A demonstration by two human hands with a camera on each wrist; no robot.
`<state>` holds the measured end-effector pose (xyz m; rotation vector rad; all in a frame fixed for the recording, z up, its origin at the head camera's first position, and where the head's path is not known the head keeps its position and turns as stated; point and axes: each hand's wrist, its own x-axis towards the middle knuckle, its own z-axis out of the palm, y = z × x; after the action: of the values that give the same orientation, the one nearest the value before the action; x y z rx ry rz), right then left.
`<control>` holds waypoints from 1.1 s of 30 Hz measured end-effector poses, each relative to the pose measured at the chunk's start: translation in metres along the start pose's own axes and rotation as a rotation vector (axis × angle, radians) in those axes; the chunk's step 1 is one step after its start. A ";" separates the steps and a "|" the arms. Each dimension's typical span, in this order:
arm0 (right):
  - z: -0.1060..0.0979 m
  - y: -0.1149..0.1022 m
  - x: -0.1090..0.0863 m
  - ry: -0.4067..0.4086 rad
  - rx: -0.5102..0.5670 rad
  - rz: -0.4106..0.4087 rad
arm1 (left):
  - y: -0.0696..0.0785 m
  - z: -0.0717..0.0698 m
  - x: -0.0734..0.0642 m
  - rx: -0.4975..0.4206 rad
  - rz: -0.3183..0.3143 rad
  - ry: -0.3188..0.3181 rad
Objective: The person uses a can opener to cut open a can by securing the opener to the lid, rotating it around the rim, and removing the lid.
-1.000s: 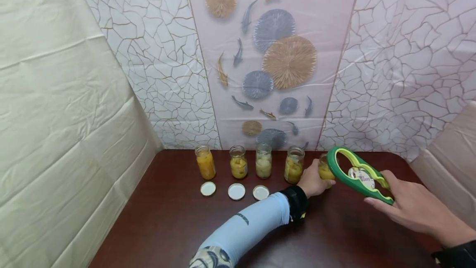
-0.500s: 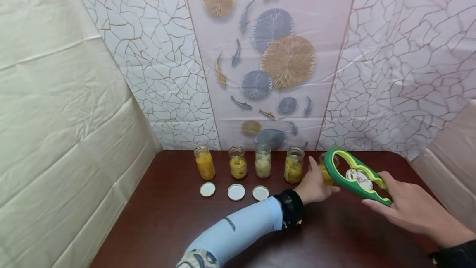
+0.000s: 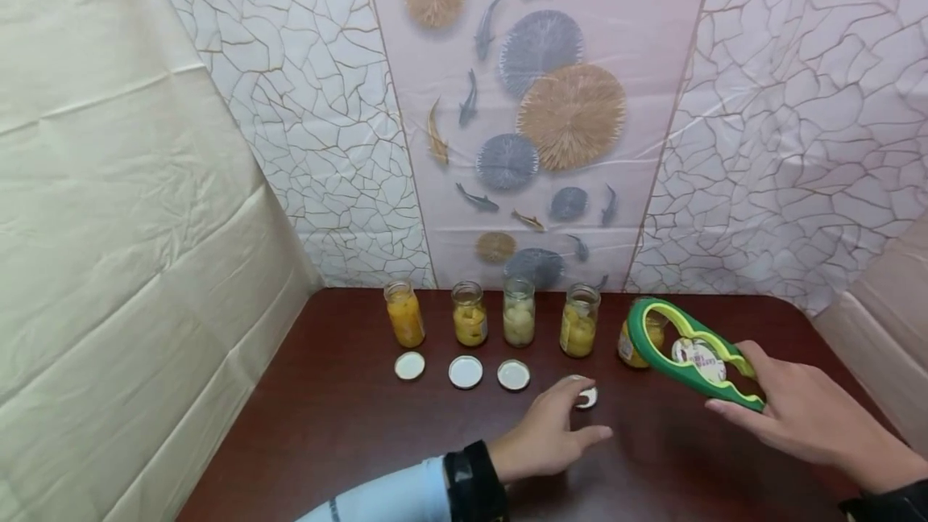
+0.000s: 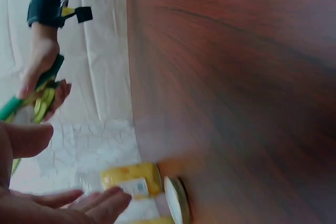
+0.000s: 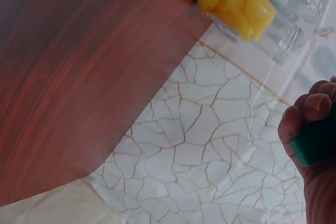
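My left hand hovers over the table with thumb and fingers apart and nothing between them. Its index finger partly covers a white-faced jar lid in the head view. In the left wrist view, that hand's fingers are near a lid and a jar of yellow fruit. My right hand grips a green jar opener raised above the table. A printed white disc sits within the opener's frame. Behind it stands the rightmost jar, its mouth partly hidden.
Lidless glass jars stand in a row along the table's back edge: orange contents, yellow pieces, pale round fruit and yellow fruit. Upturned lids lie before them. Patterned cloth hangs behind the brown table.
My left hand has let go of the rightmost jar and drawn back toward the front left. A lid formerly behind the arm now shows. My right hand and the opener have shifted only slightly.
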<state>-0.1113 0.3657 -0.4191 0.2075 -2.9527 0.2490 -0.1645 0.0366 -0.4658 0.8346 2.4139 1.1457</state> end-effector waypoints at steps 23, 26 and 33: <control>0.009 -0.055 0.000 0.126 0.161 -0.280 | -0.012 -0.009 -0.007 -0.614 0.249 -0.152; 0.015 -0.067 -0.001 0.118 0.221 -0.323 | -0.005 -0.008 -0.010 -0.715 0.179 -0.199; 0.022 -0.080 0.000 0.125 0.265 -0.364 | 0.012 -0.009 -0.015 -0.941 0.010 -0.283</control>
<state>-0.1027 0.2841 -0.4281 0.7246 -2.6850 0.5752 -0.1538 0.0277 -0.4498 0.6103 1.3744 1.7748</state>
